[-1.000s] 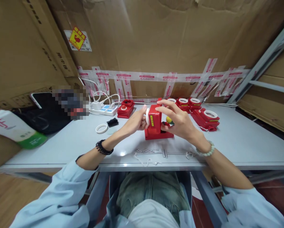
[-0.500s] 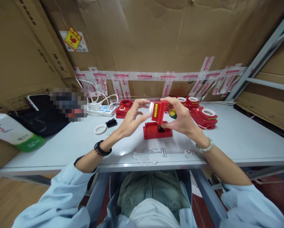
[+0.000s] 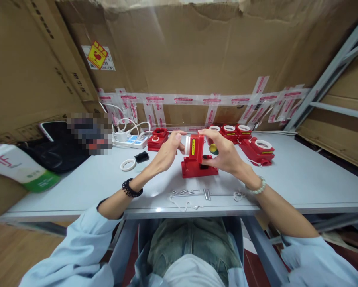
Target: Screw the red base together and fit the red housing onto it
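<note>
A red plastic block (image 3: pixel 196 148) with a yellow label and a white ring on its left face stands upright on a flat red base (image 3: pixel 198 170) in the middle of the table. My left hand (image 3: pixel 167 153) pinches the ring side of the block. My right hand (image 3: pixel 223 153) grips the block's right side and also holds a yellow-green ball (image 3: pixel 213 149) against it.
Several small metal pins (image 3: pixel 191 193) and a white string lie near the grey table's front edge (image 3: pixel 77 207). A loose white ring (image 3: pixel 128 164) and a black part (image 3: pixel 142 157) lie left. More red units (image 3: pixel 256 149), (image 3: pixel 158 138), a power strip (image 3: pixel 131 139), a black bag (image 3: pixel 53 153).
The red block was lifted off its base half a second ago; now it is back down on the base, with both hands still on it.
</note>
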A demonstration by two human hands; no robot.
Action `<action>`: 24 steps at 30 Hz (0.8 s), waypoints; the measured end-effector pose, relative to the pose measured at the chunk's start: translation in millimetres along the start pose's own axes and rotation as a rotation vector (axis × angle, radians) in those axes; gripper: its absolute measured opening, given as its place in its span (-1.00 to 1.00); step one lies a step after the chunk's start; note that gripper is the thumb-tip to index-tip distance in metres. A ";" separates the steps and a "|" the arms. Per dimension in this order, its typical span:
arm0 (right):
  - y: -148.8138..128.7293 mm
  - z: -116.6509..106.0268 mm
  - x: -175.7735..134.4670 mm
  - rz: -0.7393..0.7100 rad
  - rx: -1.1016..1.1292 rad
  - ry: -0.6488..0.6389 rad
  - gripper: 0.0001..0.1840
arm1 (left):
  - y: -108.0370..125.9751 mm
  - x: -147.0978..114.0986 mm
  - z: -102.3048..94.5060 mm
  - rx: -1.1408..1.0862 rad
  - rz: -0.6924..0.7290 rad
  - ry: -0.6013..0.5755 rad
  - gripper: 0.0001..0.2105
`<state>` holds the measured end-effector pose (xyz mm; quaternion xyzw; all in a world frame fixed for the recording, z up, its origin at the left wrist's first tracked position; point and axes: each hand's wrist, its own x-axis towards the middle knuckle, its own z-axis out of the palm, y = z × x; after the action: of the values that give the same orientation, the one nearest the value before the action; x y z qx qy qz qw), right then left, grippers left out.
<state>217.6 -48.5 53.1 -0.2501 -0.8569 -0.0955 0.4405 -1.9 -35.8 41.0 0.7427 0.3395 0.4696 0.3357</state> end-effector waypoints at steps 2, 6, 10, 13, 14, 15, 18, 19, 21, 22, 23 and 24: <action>1.0 -0.8 -0.5 0.042 -0.001 0.007 -0.32 | 0.7 -0.8 -2.1 -0.015 0.105 -0.019 -0.53; 3.5 -3.6 -1.7 0.113 0.023 0.022 -0.29 | 5.4 -3.2 -4.3 -0.062 0.293 -0.143 -0.54; 4.8 -3.3 -2.5 0.159 0.025 -0.015 -0.26 | 4.7 -3.3 -1.0 -0.037 0.210 -0.102 -0.50; 5.2 -1.7 -2.6 0.085 0.027 -0.010 -0.30 | -0.1 1.6 1.6 -0.068 0.093 -0.004 -0.60; 5.4 -1.5 -2.7 0.047 0.028 -0.003 -0.31 | -1.4 4.1 0.7 -0.080 0.058 0.037 -0.58; 5.6 -1.6 -2.8 0.018 0.025 0.002 -0.32 | -2.2 6.6 -1.9 -0.086 0.020 0.075 -0.53; 7.1 -3.2 -3.6 0.023 -0.004 0.015 -0.29 | -0.6 9.9 -22.2 0.002 -0.083 0.141 -0.45; 7.7 -3.9 -3.9 0.043 -0.018 0.022 -0.28 | 0.3 8.6 -33.2 0.088 -0.097 0.148 -0.48; 8.9 -5.1 -4.2 0.069 -0.035 0.033 -0.29 | -0.3 1.7 -59.7 0.365 -0.099 0.105 -0.51; 9.2 -5.4 -4.2 0.076 -0.035 0.034 -0.30 | -2.6 -3.7 -74.2 0.518 -0.105 0.095 -0.50; 9.2 -5.6 -4.1 0.082 -0.033 0.030 -0.30 | -6.5 -10.1 -88.9 0.663 -0.119 0.097 -0.47; 9.0 -5.7 -4.0 0.090 -0.031 0.021 -0.30 | -11.9 -17.3 -103.3 0.775 -0.145 0.090 -0.44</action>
<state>228.2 -44.3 52.8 -0.2940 -0.8386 -0.0914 0.4494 -105.5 -24.9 57.6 0.7673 0.5574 0.3136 0.0476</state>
